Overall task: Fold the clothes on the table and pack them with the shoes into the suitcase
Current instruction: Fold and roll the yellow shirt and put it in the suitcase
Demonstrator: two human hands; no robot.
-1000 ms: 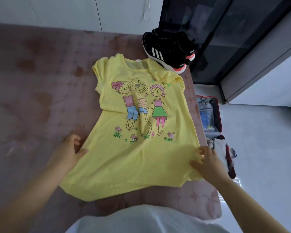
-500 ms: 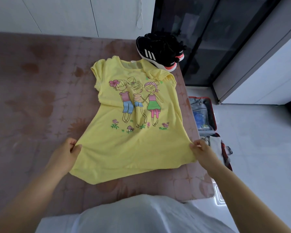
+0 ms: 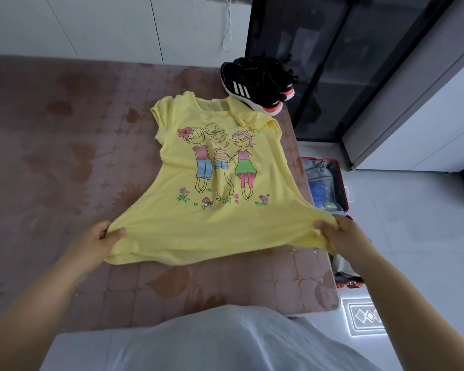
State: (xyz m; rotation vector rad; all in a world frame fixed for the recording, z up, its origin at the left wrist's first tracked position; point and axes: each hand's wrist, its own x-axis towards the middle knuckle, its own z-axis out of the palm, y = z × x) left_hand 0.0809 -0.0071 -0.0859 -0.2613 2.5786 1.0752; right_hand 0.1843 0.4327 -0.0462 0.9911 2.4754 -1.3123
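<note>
The yellow T-shirt (image 3: 217, 218) lies print-up on the tabletop (image 3: 65, 162), collar far, hem near; the left hand (image 3: 97, 241) pinches the near left hem corner and the right hand (image 3: 344, 236) the near right one, fingers (image 3: 118, 232) clamped on the cloth, which is stretched taut between them; I judge this the smoothing step before the first fold; next the hem wants laying flat, then one side brought over; the shoes (image 3: 257, 84) sit far right, just beside the shirt's shoulder; the open suitcase (image 3: 330, 180) waits on the floor to the right.
</note>
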